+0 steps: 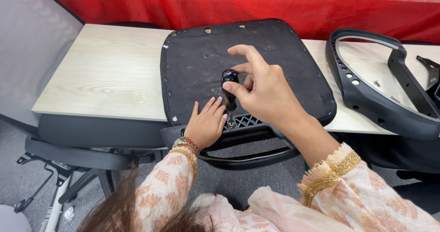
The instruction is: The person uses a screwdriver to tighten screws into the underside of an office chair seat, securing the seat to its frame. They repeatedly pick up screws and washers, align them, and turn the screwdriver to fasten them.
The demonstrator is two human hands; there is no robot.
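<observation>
Now the right hand [263, 87] pinches the upright screwdriver [229, 91], tip straight below; the left hand [206, 124] lies flat just beside it.

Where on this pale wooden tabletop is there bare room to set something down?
Widest free patch: pale wooden tabletop left of the black upturned seat cushion. Crowded at the right, with the black plastic chair frame, and where the left hand and right hand work the black-handled screwdriver.

Black plastic chair frame [366, 99] on pale wooden table [110, 76] (red curtain [229, 2] behind)
</observation>
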